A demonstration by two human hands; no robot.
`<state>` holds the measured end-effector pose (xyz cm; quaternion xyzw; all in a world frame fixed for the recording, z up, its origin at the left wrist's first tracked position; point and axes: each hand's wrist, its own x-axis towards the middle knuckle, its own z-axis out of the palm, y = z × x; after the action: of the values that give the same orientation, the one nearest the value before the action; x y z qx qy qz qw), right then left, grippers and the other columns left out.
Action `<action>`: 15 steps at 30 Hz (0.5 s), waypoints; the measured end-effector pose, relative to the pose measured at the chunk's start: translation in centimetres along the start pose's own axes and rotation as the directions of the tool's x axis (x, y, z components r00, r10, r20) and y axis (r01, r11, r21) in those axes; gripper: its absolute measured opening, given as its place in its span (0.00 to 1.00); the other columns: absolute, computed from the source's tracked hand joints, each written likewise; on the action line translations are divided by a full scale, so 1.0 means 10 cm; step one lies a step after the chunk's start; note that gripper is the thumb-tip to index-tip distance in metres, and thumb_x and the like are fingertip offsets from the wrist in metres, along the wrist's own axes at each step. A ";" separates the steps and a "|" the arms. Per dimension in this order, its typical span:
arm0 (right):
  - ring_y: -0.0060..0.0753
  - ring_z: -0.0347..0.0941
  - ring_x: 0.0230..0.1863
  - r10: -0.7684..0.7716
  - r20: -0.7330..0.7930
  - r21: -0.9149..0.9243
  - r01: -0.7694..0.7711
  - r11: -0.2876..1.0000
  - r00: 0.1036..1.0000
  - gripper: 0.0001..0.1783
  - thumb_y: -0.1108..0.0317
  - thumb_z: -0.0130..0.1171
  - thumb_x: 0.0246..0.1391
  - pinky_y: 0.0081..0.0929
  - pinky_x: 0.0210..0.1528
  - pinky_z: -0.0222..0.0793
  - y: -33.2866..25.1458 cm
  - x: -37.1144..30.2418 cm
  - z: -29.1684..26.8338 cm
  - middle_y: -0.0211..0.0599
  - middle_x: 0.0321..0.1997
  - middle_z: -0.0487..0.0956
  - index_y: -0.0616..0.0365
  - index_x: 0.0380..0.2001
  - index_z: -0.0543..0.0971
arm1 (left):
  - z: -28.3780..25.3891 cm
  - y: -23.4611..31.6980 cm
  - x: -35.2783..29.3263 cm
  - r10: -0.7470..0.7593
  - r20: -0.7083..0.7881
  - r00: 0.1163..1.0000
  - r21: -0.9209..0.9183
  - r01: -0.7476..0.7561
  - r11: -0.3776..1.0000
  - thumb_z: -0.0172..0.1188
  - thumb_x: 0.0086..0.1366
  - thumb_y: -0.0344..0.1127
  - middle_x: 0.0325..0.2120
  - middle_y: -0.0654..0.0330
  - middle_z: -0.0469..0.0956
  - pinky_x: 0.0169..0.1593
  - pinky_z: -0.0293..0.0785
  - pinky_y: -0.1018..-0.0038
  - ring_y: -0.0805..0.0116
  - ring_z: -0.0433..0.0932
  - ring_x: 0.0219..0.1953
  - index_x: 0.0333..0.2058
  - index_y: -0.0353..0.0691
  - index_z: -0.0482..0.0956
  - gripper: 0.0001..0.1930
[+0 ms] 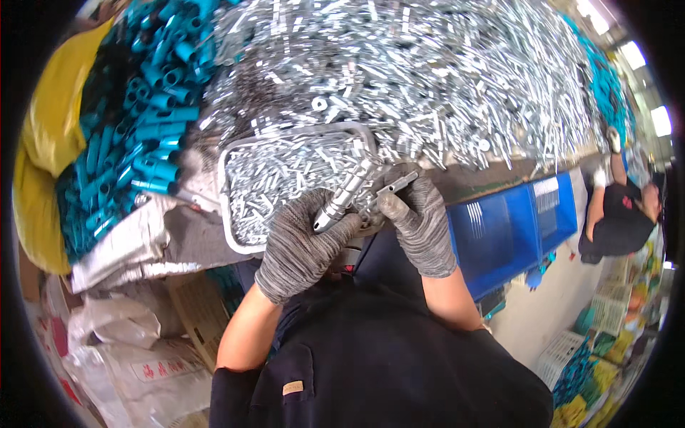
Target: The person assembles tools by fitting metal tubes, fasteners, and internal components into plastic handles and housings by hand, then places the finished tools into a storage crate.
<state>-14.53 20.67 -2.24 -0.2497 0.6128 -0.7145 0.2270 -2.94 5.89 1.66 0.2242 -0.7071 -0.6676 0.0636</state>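
Teal plastic tubes [146,114] lie heaped at far left, beside the white tray [227,214] of small metal pins. Over it the gloved left hand [300,246] is closed around a chromed cylindrical tool [342,196]; the right hand [421,221] pinches a slim metal piece [394,185] against its tip. Knit gloves could slip on polished metal, probably dropping the piece among look-alikes.

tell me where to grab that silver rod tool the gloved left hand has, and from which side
Grip the silver rod tool around its smooth lower barrel, as the left hand does, coming from the left. It lies tilted, tip up and to the right toward the right hand, so that end should probably stay free.
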 end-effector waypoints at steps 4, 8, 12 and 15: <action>0.21 0.74 0.29 0.087 0.116 -0.086 -0.077 0.993 0.989 0.15 0.60 0.57 0.59 0.20 0.31 0.71 -0.16 0.06 0.21 0.35 0.31 0.78 0.61 0.40 0.74 | -0.22 -0.08 -0.10 0.139 -0.099 0.985 0.204 -0.116 0.972 0.66 0.58 0.38 0.21 0.61 0.78 0.30 0.70 0.75 0.77 0.74 0.25 0.35 0.34 0.80 0.13; 0.17 0.72 0.22 0.205 -0.061 -0.032 -0.207 0.978 0.977 0.20 0.51 0.53 0.60 0.14 0.23 0.67 -0.27 0.12 0.21 0.32 0.25 0.78 0.60 0.36 0.77 | -0.41 -0.13 -0.14 0.055 -0.081 0.995 0.129 -0.044 0.991 0.65 0.58 0.39 0.22 0.61 0.78 0.32 0.71 0.74 0.76 0.73 0.26 0.36 0.33 0.79 0.14; 0.12 0.59 0.16 -0.072 -0.317 -0.087 0.046 0.995 0.946 0.19 0.51 0.53 0.61 0.13 0.18 0.53 -0.37 0.34 -0.18 0.24 0.18 0.69 0.57 0.37 0.77 | -0.73 -0.13 -0.24 -0.120 0.044 0.992 -0.011 0.121 0.993 0.60 0.62 0.38 0.24 0.59 0.79 0.34 0.72 0.74 0.75 0.75 0.28 0.36 0.30 0.79 0.13; 0.12 0.57 0.16 -0.014 -0.218 -0.084 -0.004 0.996 0.976 0.20 0.50 0.52 0.61 0.13 0.18 0.51 -0.35 0.32 -0.02 0.24 0.19 0.69 0.57 0.36 0.77 | -0.68 -0.20 -0.25 -0.021 -0.033 0.999 0.119 0.025 0.993 0.60 0.61 0.37 0.24 0.55 0.80 0.36 0.74 0.72 0.71 0.77 0.28 0.36 0.30 0.79 0.13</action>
<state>-17.17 19.34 1.48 -0.1806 0.6628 -0.7119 0.1459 2.36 0.63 0.90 0.2463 -0.7419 -0.6213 0.0534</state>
